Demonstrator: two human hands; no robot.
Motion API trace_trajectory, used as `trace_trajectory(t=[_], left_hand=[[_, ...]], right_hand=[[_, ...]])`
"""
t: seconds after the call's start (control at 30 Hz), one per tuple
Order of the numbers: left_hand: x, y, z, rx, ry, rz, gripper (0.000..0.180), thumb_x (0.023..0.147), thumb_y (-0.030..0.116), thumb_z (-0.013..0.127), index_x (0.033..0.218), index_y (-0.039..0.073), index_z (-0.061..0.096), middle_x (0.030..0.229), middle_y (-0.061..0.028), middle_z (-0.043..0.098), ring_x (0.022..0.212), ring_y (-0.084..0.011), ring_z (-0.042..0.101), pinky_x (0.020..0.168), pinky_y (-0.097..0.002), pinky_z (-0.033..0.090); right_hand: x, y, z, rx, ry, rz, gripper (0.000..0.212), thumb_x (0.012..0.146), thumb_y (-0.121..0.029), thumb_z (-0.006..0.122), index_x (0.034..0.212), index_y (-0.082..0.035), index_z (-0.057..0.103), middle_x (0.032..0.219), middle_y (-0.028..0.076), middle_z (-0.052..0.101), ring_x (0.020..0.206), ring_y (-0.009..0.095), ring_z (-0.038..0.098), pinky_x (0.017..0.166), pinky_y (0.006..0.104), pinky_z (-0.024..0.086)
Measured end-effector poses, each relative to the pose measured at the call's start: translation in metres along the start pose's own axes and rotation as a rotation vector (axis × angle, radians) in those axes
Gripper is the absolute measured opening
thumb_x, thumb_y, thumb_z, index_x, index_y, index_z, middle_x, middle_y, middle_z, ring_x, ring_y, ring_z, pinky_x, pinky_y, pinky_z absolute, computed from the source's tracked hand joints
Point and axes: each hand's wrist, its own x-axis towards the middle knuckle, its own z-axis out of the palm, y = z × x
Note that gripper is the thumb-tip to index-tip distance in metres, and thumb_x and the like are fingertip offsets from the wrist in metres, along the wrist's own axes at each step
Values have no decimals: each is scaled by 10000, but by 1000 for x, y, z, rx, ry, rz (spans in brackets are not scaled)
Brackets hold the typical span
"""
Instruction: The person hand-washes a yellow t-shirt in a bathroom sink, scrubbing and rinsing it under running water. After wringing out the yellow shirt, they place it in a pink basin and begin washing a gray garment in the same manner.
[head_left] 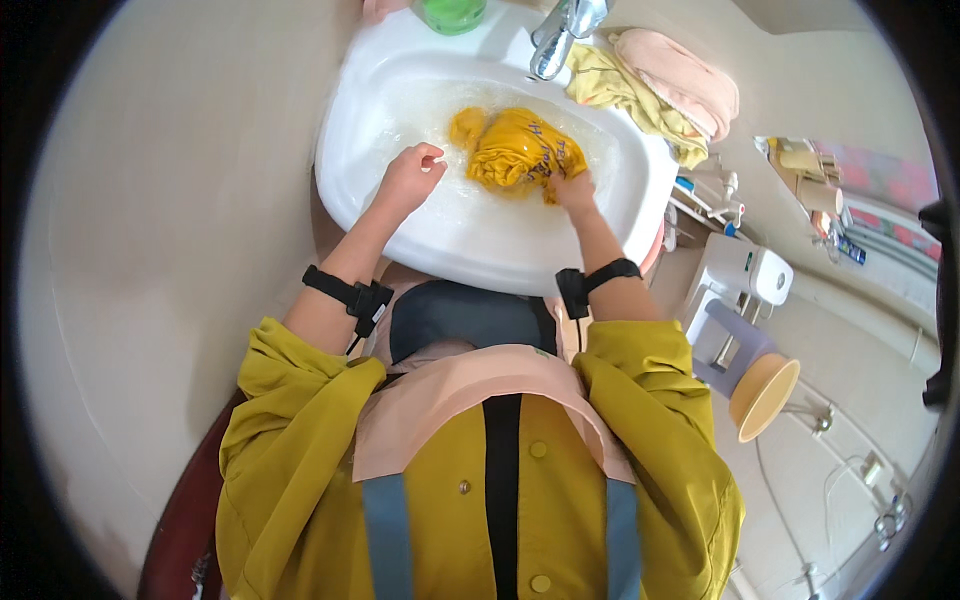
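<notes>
A wet mustard-yellow cloth garment [515,150] with dark lettering lies bunched in the water of a white washbasin [350,190]. My right hand [573,190] grips its right lower edge, the fingertips partly hidden by the fabric. Left of the cloth and apart from it, my left hand [410,180] hangs over the water. Its fingers are curled in toward the thumb, and no object shows in them. Both forearms wear black straps with small black boxes.
A chrome faucet [565,40] stands at the basin's back edge. Beside it lie a pale yellow cloth [615,90] and a pink towel [680,80]. A green container [453,12] sits at the back left. To the right are a purple stool [735,345] and a yellow basin [765,397].
</notes>
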Motion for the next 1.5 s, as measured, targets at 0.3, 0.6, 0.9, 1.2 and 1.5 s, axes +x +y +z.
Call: trace_trajectory(t=[0.3, 0.6, 0.9, 1.2, 1.5], left_hand=[[-18, 26, -14, 89, -183, 67, 614, 707, 215, 695, 1226, 16, 433, 1207, -230, 457, 1106, -317, 473, 911, -352, 403], [-38, 96, -44, 153, -122, 308, 999, 587, 225, 795, 1350, -17, 198, 1337, -241, 315, 1261, -348, 301, 1054, -368, 272], [-57, 141, -20, -378, -179, 319, 695, 635, 165, 763, 1230, 52, 422, 1090, -96, 568, 994, -237, 536, 847, -334, 426], [-49, 133, -21, -577, 76, 240, 364, 799, 142, 623, 1123, 14, 516, 1024, -63, 593, 910, -139, 548, 813, -279, 440], [-46, 143, -19, -266, 87, 377, 369, 775, 107, 639, 1090, -1, 480, 1003, -86, 583, 917, -147, 550, 817, -287, 439]], right_hand=[[-47, -124, -100, 413, -627, 39, 324, 708, -171, 591, 944, 51, 572, 791, 88, 615, 636, 160, 587, 558, 257, 486], [-141, -284, -247, 780, -700, -357, 124, 698, -85, 531, 780, -1, 570, 727, 33, 556, 644, 96, 516, 571, 224, 424], [-183, -302, -264, 804, -722, -491, 127, 718, -60, 524, 828, 2, 544, 748, 29, 549, 637, 94, 521, 589, 215, 448], [-136, -171, -255, 991, -439, -77, 266, 746, -88, 536, 986, 26, 532, 928, 103, 579, 818, 181, 581, 717, 284, 491], [-83, -73, -127, 387, -621, 53, 654, 859, -412, 494, 1268, 82, 365, 1189, 226, 495, 1092, 310, 500, 901, 381, 416]])
